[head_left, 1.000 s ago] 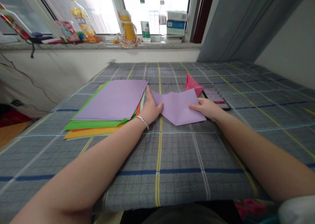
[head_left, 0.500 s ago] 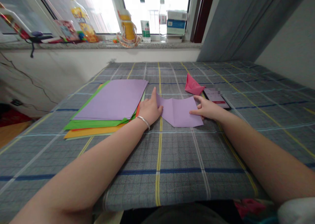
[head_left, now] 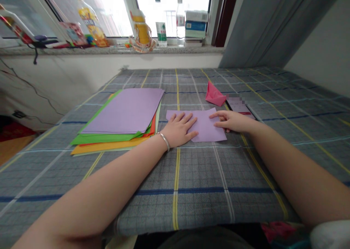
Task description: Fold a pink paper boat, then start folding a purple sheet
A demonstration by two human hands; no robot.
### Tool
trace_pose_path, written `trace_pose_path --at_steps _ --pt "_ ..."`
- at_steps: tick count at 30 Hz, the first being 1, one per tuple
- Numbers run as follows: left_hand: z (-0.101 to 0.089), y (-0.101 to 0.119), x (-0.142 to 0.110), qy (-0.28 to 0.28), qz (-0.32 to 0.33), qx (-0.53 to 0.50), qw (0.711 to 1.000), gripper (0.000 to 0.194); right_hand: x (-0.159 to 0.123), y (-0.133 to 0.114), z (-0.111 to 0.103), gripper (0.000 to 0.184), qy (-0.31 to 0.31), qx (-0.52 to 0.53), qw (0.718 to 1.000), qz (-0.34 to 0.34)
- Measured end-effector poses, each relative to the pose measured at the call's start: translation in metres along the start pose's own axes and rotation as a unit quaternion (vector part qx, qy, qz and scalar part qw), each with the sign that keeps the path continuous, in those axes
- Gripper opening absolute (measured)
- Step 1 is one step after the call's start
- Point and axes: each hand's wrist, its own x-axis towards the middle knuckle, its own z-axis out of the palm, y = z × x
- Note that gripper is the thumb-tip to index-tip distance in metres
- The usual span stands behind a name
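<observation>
A sheet of purple paper [head_left: 204,124] lies on the checked cloth in front of me, fairly flat. My left hand [head_left: 179,129] is pressed palm down over its left half, fingers spread, with a silver bangle on the wrist. At the paper's right edge rests my right hand [head_left: 226,121], its forefinger and thumb stretched apart on the sheet and the other fingers curled beneath. Just beyond it sits a folded pink paper shape [head_left: 215,94]. To the left of my left hand is a stack of coloured paper [head_left: 123,110], purple on top with green, orange and yellow below.
A phone [head_left: 240,106] lies behind my right wrist, partly covered by it. The checked cloth [head_left: 202,176] covers the whole surface. Bottles, a yellow cup [head_left: 141,32] and boxes [head_left: 195,26] stand on the windowsill at the back. A grey curtain [head_left: 254,26] hangs at the right.
The purple paper's left part, raised along a crease before, now lies down. My left hand has gone from its left edge to flat on top, fingers spread. My right hand has shifted slightly.
</observation>
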Motion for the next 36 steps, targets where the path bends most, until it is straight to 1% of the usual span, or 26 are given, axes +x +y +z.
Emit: trace_pose_path --at_steps 2,6,9,11,12,14,17,20,24,27,29,32,34,36 --pt "0.001 -0.002 0.001 -0.003 0.001 0.003 1.000 0.061 -0.002 -0.001 -0.003 0.041 -0.017 0.017 1.000 -0.008" --pt "0.001 -0.005 0.003 0.002 0.003 0.010 1.000 0.058 -0.007 -0.002 -0.013 0.048 -0.046 0.040 0.998 -0.026" --pt "0.001 -0.005 0.002 0.009 0.010 0.016 1.000 0.059 -0.009 0.002 -0.019 0.054 -0.071 0.006 0.997 -0.030" --pt "0.001 -0.005 0.003 0.010 0.017 0.021 1.000 0.060 -0.008 0.006 -0.022 0.056 -0.078 -0.024 0.996 -0.038" --pt "0.001 -0.005 0.004 0.010 0.020 0.023 0.999 0.060 -0.007 0.008 -0.022 0.055 -0.072 -0.037 0.995 -0.050" --pt "0.001 -0.007 0.007 0.011 0.023 0.025 0.999 0.061 -0.006 0.010 -0.022 0.051 -0.039 -0.068 0.992 -0.095" --pt "0.004 -0.009 0.014 0.021 0.007 0.019 1.000 0.060 -0.004 0.012 -0.020 0.049 0.009 -0.124 0.978 -0.165" --pt "0.008 -0.012 0.021 0.032 -0.016 0.010 0.999 0.056 -0.004 0.014 -0.019 0.054 0.016 -0.178 0.966 -0.185" --pt "0.010 -0.014 0.027 0.036 -0.037 0.001 0.999 0.051 -0.003 0.017 -0.017 0.053 0.026 -0.232 0.951 -0.203" --pt "0.007 -0.014 0.028 0.023 -0.028 0.010 0.999 0.050 -0.001 0.017 -0.016 0.054 0.027 -0.247 0.943 -0.223" --pt "0.005 -0.014 0.026 0.006 -0.012 0.029 0.999 0.052 -0.001 0.016 -0.016 0.055 0.013 -0.251 0.943 -0.217" --pt "0.000 -0.015 0.021 -0.030 0.014 0.049 0.998 0.056 -0.002 0.012 -0.017 0.055 -0.028 -0.267 0.943 -0.195" --pt "-0.005 -0.016 0.016 -0.055 0.032 0.049 0.997 0.060 -0.003 0.010 -0.018 0.054 -0.060 -0.275 0.941 -0.187" --pt "-0.011 -0.016 0.011 -0.080 0.053 0.045 0.994 0.065 -0.005 0.009 -0.019 0.054 -0.078 -0.275 0.941 -0.181"
